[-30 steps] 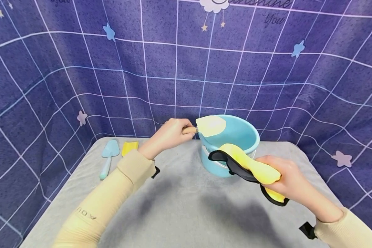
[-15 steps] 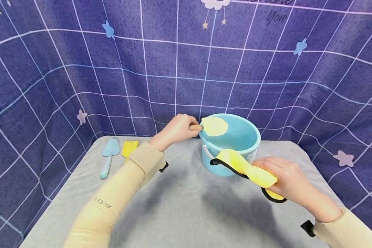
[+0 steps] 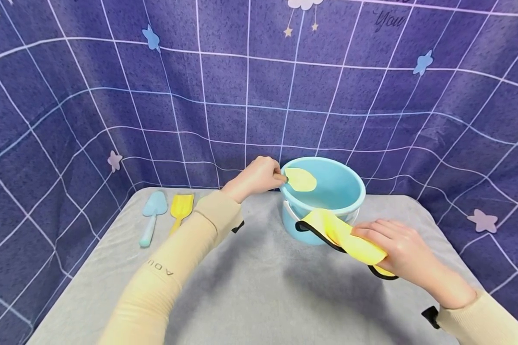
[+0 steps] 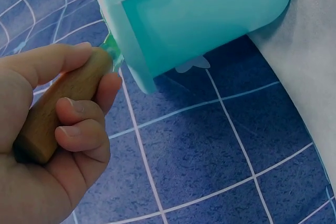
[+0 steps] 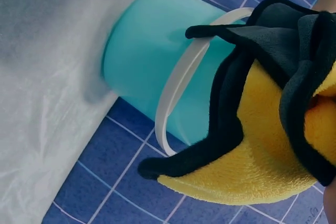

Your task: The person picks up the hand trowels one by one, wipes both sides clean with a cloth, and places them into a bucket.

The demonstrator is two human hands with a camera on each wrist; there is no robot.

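Observation:
In the head view my left hand (image 3: 259, 175) grips a toy shovel by its short wooden handle (image 4: 65, 103), fingers wrapped round it. The shovel's pale yellow blade (image 3: 301, 180) reaches over the left rim into the light blue bucket (image 3: 328, 199), which stands upright on the grey cloth. My right hand (image 3: 399, 247) holds a bunched cleaning cloth (image 3: 343, 235), yellow on one face and dark grey with black edging on the other. The cloth's loose end overlaps the bucket's front in the head view. In the right wrist view it hangs before the white bucket handle (image 5: 181, 80).
Left on the grey-covered surface (image 3: 241, 287) lie a light blue toy shovel (image 3: 154, 206) and a yellow toy shovel (image 3: 182, 207), the latter's handle partly behind my left sleeve. A purple gridded curtain (image 3: 224, 86) encloses the back and sides.
My left hand has moved right, bringing the shovel blade farther over and down into the bucket. The cloth's loose end has turned and sunk slightly, hiding its dark face. More of the yellow shovel shows.

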